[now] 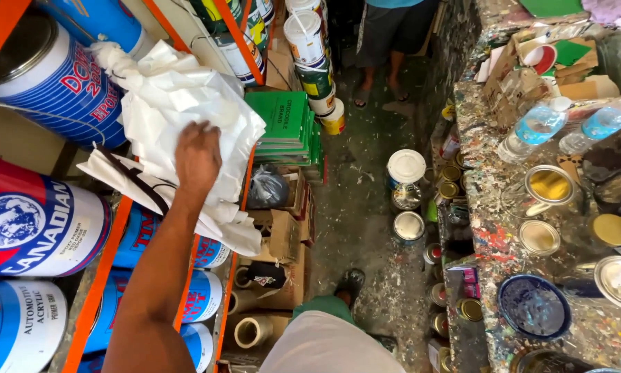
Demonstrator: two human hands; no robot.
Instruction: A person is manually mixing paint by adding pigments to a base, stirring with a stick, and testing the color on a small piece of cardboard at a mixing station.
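My left hand reaches up to the orange shelf rack on the left and presses into a bundle of white plastic bags. Its fingers are buried in the bags and look closed on them. The bundle hangs off the shelf edge in front of a large blue-and-white paint can. A red, white and blue can lies on the shelf below my forearm. My right hand is out of view. My own foot shows on the floor below.
Orange shelves hold several big paint cans. A green stack of flat packs and cardboard boxes sit beside them. A paint-spattered counter at right carries open cans and two water bottles. Cans stand on the floor; another person's legs are at the aisle's far end.
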